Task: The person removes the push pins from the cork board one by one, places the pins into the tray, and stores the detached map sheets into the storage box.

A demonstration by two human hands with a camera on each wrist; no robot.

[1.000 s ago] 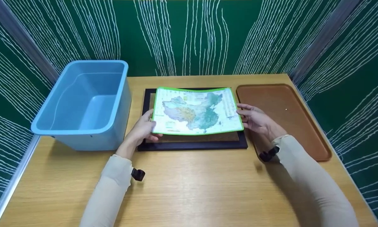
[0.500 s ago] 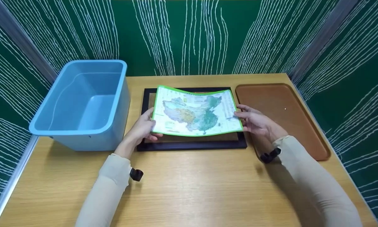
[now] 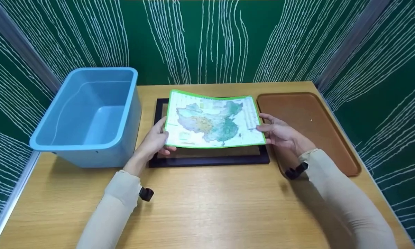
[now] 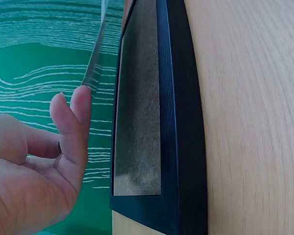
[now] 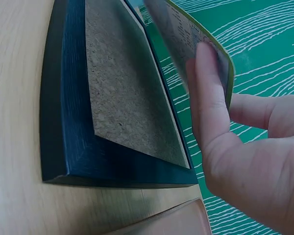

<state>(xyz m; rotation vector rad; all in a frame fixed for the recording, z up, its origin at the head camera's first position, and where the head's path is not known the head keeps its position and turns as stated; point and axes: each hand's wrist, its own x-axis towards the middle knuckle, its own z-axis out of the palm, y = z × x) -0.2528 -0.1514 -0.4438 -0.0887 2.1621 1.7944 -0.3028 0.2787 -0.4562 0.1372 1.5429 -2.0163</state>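
Observation:
A thin map sheet (image 3: 211, 121) with a bright green border hangs tilted above a dark picture frame (image 3: 211, 161). My left hand (image 3: 155, 138) pinches its left edge, thumb on top and fingers beneath. At the opposite edge my right hand (image 3: 280, 133) holds it the same way, and the right wrist view shows fingers (image 5: 210, 93) lying against the sheet's underside. The sheet bows slightly between the hands. Inside the frame is a brown cork-like board (image 5: 132, 93), mostly hidden under the map in the head view. Both wrist views show a gap between sheet and frame.
A deep blue plastic tub (image 3: 86, 114) stands on the left of the wooden table (image 3: 207, 204). To the right lies a flat brown tray (image 3: 307, 121), partly under my right forearm. Green walls with white streaks enclose the back and sides.
The map's far left corner has risen a little and its near edge has shifted slightly. Both hands keep their hold. The whole head view has drifted slightly.

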